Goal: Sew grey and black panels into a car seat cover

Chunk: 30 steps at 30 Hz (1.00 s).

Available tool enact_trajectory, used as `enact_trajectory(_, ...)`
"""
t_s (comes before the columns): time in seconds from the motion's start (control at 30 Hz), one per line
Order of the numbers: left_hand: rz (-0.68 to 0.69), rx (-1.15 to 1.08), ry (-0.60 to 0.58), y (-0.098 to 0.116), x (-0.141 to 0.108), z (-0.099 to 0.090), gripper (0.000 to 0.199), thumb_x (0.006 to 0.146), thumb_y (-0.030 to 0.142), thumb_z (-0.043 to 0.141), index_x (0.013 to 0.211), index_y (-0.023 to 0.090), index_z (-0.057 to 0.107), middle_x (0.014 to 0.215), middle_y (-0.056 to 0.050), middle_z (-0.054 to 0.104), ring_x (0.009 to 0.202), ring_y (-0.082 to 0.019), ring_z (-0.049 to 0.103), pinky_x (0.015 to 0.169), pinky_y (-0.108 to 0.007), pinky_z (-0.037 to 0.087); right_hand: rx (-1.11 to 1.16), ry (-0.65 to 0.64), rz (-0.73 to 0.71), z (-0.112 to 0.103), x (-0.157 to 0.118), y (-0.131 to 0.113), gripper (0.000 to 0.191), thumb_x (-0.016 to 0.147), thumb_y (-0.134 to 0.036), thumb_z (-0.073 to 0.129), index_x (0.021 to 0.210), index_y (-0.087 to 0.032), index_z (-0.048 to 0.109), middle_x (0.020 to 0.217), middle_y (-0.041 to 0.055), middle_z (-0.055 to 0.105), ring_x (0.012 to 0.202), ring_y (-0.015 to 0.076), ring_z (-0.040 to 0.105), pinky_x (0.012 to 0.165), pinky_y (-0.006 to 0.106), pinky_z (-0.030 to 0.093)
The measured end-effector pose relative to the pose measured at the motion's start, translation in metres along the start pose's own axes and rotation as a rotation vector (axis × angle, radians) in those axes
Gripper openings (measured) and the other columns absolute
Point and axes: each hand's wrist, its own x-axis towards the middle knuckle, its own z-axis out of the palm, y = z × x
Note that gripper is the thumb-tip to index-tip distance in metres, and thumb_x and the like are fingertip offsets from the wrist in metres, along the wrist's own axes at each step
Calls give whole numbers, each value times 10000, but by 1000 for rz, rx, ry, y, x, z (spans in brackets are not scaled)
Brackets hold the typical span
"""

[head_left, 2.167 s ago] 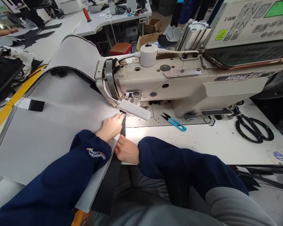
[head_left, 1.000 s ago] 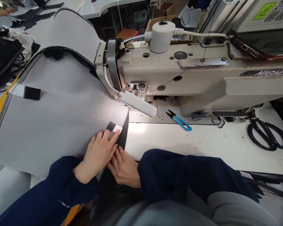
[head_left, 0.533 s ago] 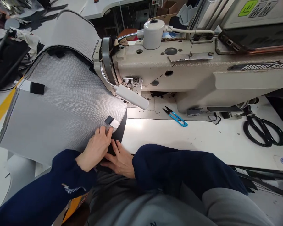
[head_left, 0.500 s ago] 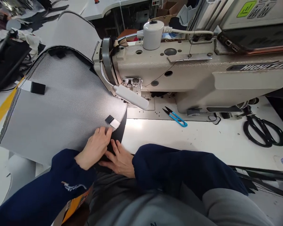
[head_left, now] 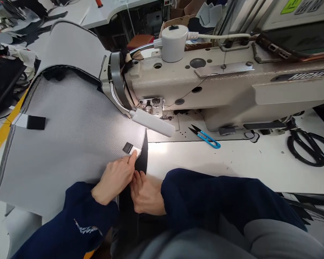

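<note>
A large grey mesh fabric panel point(head_left: 70, 140) lies left of and under the head of the sewing machine point(head_left: 178, 82). A black fabric strip point(head_left: 142, 158) runs beneath its right edge. My left hand point(head_left: 116, 178) grips the panel near that edge, index finger stretched onto the white end of a small black-and-white tab point(head_left: 128, 148); its thumb is hidden. Beside it, my right hand point(head_left: 147, 194) is closed on the black strip, fingers together and partly curled. A second black-and-white tab point(head_left: 36, 122) sits at the panel's left side.
Blue thread snips point(head_left: 206, 138) lie on the table in front of the machine. Black-handled scissors point(head_left: 310, 145) rest at the right. A white lamp point(head_left: 152, 122) hangs by the needle area. A phone point(head_left: 294, 46) lies on top of the machine.
My left index finger has moved onto the tab's white end. My right hand's fingers, spread before, have drawn together on the black strip. The camera view has shifted slightly.
</note>
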Motion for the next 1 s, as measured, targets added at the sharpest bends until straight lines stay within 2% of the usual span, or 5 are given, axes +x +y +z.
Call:
enact_trajectory(0.13, 31, -8, -27, 4, 2, 0, 586, 910, 112, 414, 1490, 132, 341, 950, -126, 672, 825, -265, 687, 649, -346, 548, -19, 1, -38, -3, 2, 3, 405, 930, -134, 427, 1202, 120, 588, 1183, 317, 622, 1156, 394, 598, 968, 556, 465)
enact_trajectory(0.3, 23, -40, -30, 6, 7, -5, 573, 899, 76, 370, 1470, 115, 358, 911, -125, 673, 817, -258, 688, 656, -339, 547, -64, 96, -65, -1, 6, 8, 363, 912, -144, 464, 1123, 88, 648, 1064, 315, 668, 1051, 406, 638, 936, 594, 444)
enact_trajectory(0.63, 35, -93, -18, 5, 31, -17, 520, 920, 111, 340, 1439, 108, 375, 928, -129, 683, 799, -278, 693, 658, -362, 541, -76, 261, -68, 2, 14, 32, 274, 904, -98, 447, 983, -18, 698, 843, 195, 700, 842, 332, 646, 957, 624, 389)
enact_trajectory(0.83, 22, -71, 0, 4, 45, -18, 550, 905, 94, 339, 1455, 86, 351, 860, -119, 679, 785, -287, 696, 643, -358, 536, 19, 459, 55, 9, 12, 28, 280, 941, -191, 464, 1036, -57, 691, 1015, 181, 688, 1051, 360, 597, 1037, 629, 360)
enact_trajectory(1.0, 5, -83, 33, 2, 56, -16, 535, 901, 106, 366, 1435, 79, 383, 878, -142, 682, 797, -301, 694, 637, -366, 530, 19, 415, 85, 12, 13, 33, 302, 941, -193, 478, 1098, -20, 668, 1116, 218, 659, 1124, 377, 566, 1065, 625, 358)
